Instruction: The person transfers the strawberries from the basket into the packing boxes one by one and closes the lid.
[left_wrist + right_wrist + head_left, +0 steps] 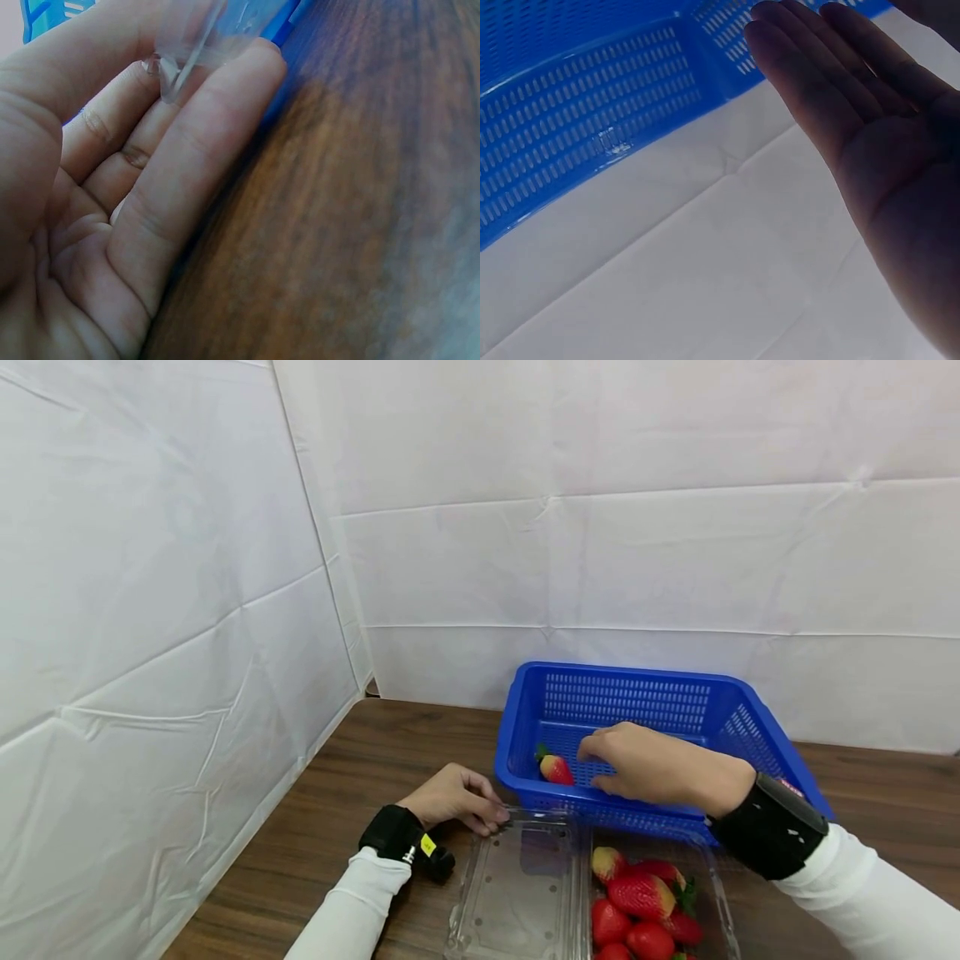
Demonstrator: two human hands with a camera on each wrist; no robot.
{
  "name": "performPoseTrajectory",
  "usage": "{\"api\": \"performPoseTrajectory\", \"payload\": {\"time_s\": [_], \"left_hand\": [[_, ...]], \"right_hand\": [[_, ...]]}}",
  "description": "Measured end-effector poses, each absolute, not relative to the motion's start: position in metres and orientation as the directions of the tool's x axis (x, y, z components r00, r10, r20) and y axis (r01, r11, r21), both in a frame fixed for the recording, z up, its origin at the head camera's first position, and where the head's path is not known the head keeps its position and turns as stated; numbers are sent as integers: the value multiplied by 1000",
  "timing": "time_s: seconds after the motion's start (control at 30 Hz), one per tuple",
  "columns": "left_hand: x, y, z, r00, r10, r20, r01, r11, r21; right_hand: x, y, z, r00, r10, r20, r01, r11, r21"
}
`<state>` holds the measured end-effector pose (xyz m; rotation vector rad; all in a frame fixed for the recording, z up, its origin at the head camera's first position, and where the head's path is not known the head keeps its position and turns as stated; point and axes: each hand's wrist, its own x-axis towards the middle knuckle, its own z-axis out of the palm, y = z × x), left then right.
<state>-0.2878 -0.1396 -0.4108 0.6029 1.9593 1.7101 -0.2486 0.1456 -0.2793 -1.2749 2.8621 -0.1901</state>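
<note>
My left hand [459, 800] pinches the far left corner of a clear plastic clamshell's opened lid [517, 885]; the left wrist view shows the plastic edge [176, 82] between thumb and fingers. The clamshell's other half, to the right, holds several red strawberries [641, 893]. Over the blue basket [622, 672], my right hand [637, 764] hangs with fingers loosely bent and nothing visible in them. One strawberry [556, 769], red with a pale top and green leaves, lies at the basket's left side, just left of the right hand's fingertips. In the right wrist view the fingers [817, 82] look extended beside the basket wall.
The basket stands at the back of the brown wooden table [420, 735], close to a white cloth wall [637, 568]. Another white cloth [187, 693] hangs along the left side. The clamshell's far edge lies against the basket's near side.
</note>
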Motion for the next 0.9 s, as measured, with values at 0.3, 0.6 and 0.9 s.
{"api": "performPoseTrajectory", "payload": {"time_s": [0.3,0.6,0.9], "left_hand": [[-298,-139,-419,-793,605,-68,25,144,989],[-297,-143,-423,-791,608,-71,8,126,992],[-298,-143,-422,-795,603,-58,18,119,993]], "right_hand": [[-262,140,-279,-679,-733,-30,-726,678,-118],[-276,128,-289,-686,-723,-82,-710,690,-144],[-290,117,-295,-679,-726,-109,-719,688,-98]]}}
